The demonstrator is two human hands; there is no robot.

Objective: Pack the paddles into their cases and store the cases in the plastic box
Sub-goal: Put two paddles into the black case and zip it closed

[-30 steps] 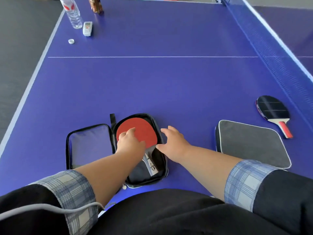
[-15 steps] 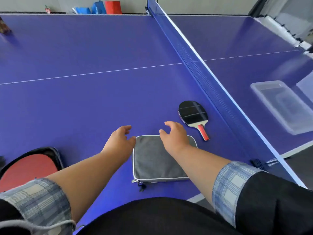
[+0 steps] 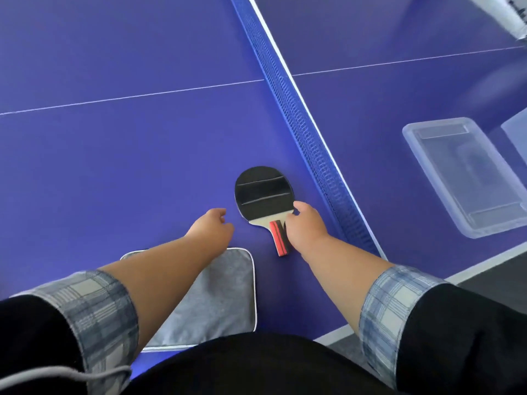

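A paddle (image 3: 263,195) with black rubber and a red-and-black handle lies flat on the blue table, close to the net. My right hand (image 3: 306,228) rests on its handle, fingers curled around the neck. My left hand (image 3: 212,228) hovers just left of the paddle, fingers loosely bent and holding nothing. Under my left forearm lies a closed grey case (image 3: 216,297) with white piping, near the table's front edge. A clear plastic box (image 3: 467,178) stands open on the far side of the net, at the right.
The blue net (image 3: 302,129) runs diagonally between the paddle and the box. The table's front edge (image 3: 336,333) is close to my body, with dark floor beyond at the lower right. A white centre line (image 3: 128,96) crosses the table.
My view swung right, away from the open case with the red paddle. Both hands left the grey case and moved toward the black paddle; my right hand now lies on its handle.
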